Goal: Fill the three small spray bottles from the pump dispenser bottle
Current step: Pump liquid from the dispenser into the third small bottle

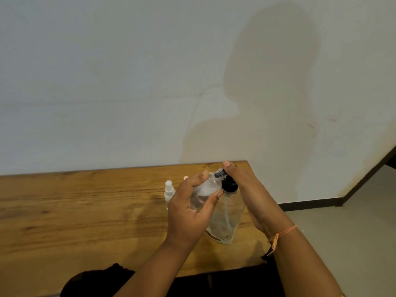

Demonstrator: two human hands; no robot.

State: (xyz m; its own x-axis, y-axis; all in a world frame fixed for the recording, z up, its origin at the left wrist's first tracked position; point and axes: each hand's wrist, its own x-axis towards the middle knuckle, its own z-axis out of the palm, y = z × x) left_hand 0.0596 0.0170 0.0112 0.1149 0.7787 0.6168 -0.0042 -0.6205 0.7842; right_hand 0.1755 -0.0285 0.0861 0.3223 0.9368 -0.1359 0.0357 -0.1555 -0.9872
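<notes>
Head: left hand (188, 213) round blurred spray bottle (208, 188); right hand (246, 189) atop pump (228, 183), grip unclear

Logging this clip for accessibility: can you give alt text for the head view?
The left hand holds a small clear spray bottle tilted toward the black nozzle of a pump dispenser bottle, whose top the right hand grips. Another capped spray bottle stands on the wooden table behind the left hand.
</notes>
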